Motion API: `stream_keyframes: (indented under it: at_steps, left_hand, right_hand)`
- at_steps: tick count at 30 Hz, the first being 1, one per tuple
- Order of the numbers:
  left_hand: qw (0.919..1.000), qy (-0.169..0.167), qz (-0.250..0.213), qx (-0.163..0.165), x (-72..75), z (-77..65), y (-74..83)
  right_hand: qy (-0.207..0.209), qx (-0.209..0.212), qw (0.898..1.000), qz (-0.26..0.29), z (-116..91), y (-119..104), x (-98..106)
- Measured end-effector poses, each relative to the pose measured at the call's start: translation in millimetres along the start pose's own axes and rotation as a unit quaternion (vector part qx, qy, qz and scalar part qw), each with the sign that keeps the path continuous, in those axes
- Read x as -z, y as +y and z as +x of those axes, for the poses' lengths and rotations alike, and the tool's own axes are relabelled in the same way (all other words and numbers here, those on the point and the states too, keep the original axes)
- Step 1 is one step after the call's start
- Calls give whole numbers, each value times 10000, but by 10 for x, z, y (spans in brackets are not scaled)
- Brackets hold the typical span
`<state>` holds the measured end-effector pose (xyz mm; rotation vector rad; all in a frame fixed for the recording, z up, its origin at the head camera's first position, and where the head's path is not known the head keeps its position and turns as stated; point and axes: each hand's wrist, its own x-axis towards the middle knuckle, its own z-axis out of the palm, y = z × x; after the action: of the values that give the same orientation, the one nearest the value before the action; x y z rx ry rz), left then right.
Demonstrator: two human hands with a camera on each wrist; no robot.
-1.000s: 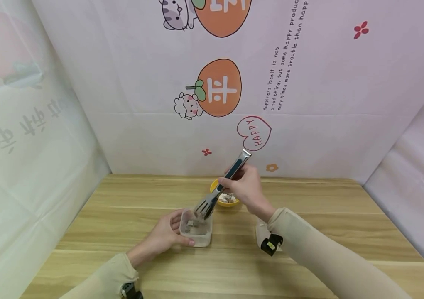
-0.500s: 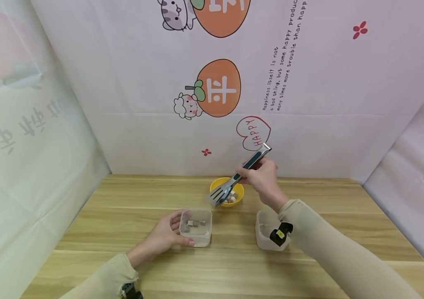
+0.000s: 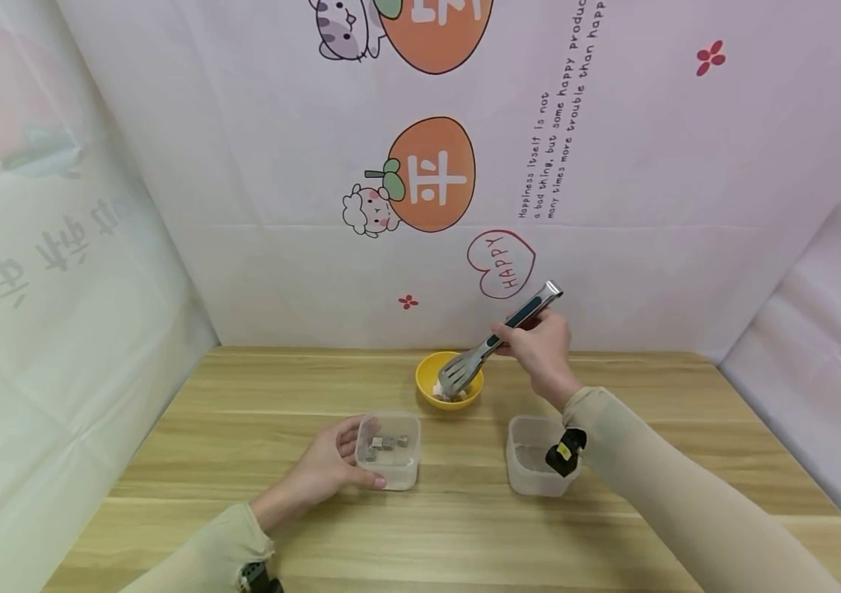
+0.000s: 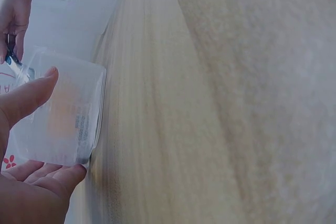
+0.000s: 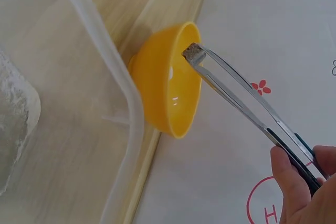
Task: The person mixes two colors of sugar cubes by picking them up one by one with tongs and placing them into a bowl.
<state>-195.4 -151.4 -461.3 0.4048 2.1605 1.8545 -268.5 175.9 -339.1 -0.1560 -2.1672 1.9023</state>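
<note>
My left hand (image 3: 325,458) grips a clear plastic container (image 3: 399,475) from its left side, thumb on the near wall and fingers behind. Several small grey cubes (image 3: 388,443) lie on its floor. In the left wrist view, thumb and fingers span the container (image 4: 63,114). My right hand (image 3: 543,352) holds metal tongs (image 3: 487,348) with dark grip inlays, their slotted head down over the yellow bowl (image 3: 426,380). Pale cubes (image 3: 439,392) show in the bowl, partly covered by the tongs. The right wrist view has a greyish cube (image 5: 193,54) between the tong tips, at the bowl's mouth.
A second clear container (image 3: 533,483) stands to the right, below my right wrist and partly behind its camera. The wooden table (image 3: 457,535) ends at a printed white cloth (image 3: 279,280) just behind the bowl. More cloth hangs at both sides.
My right hand has carried the tongs rightward and back, from over the left container to the yellow bowl. My left hand and its container have stayed put.
</note>
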Motion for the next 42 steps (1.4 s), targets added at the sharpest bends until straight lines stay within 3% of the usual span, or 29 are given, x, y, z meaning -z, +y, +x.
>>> stream_keyframes:
  at_steps: [8,14,18,22,26,31,42]
  left_hand:
    - [10000,53,49,-11,-3,-4,2]
    - [10000,35,38,-36,-2,-7,0]
    - [10000,35,-4,-15,-7,-4,-2]
    - [10000,30,-62,-29,-12,-4,-1]
    - [10000,-2,-65,-39,-9,-5,0]
    - [10000,-27,-31,-17,4,-4,1]
    - [9999,-84,102,-57,17,-8,9]
  right_hand:
    - [173,257,9978,-580,5,29,-14]
    - [193,828,9933,-781,-92,-47,-42]
    - [-87,1235,9896,-732,-232,-143,-111]
    - [-486,1350,9883,-509,-390,-234,-209]
    - [-810,1544,9826,-641,-560,-268,-309]
    - [-1147,1864,9711,-953,-745,-221,-459]
    - [-1733,1902,9564,-1381,-950,21,-707]
